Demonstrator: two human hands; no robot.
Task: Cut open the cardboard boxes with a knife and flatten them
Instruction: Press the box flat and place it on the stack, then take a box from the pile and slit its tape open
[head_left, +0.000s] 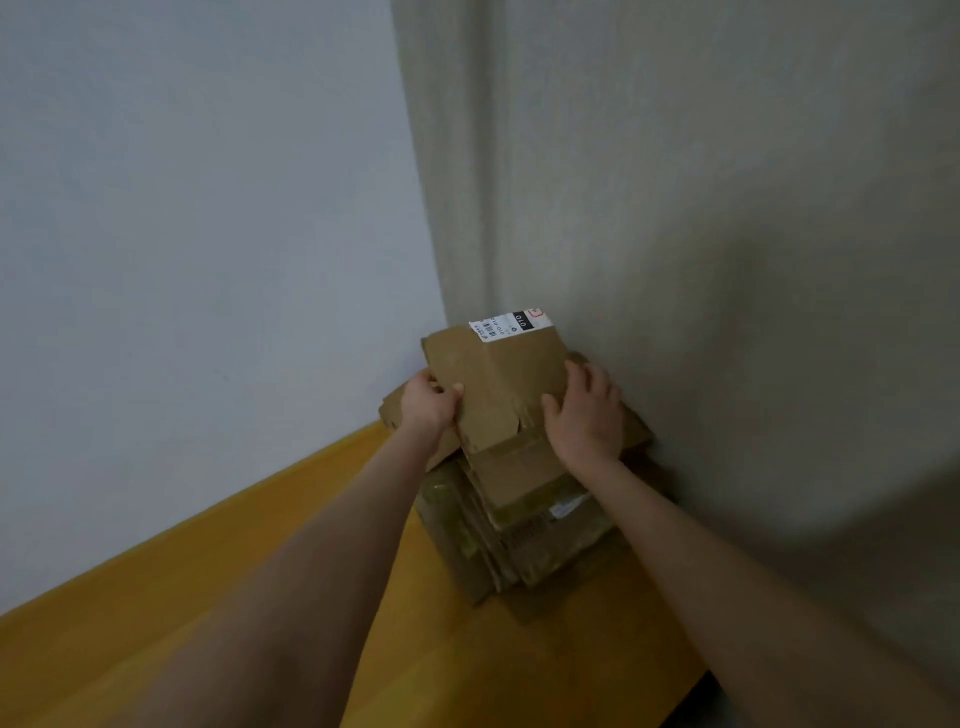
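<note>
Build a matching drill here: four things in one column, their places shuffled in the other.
1 left hand
2 right hand
3 white barcode label
4 stack of flattened brown cardboard

A on the yellow wooden floor
B right edge of the top brown cardboard sheet
C that sheet's far end
D that sheet's left edge

Pairs: 1-D, 2-B, 3-C, 4-A

Left hand: your fingers pass behind the top cardboard piece, so only thumb and knuckles show
Right hand: its fingertips reach that piece's right edge; you cannot tell whether they curl round it
Shipping label: small print and barcode too fine to read
Stack: blurred, partly covered by the top piece and your hands; layers uncountable
Forearms: both cut off by the lower edge
</note>
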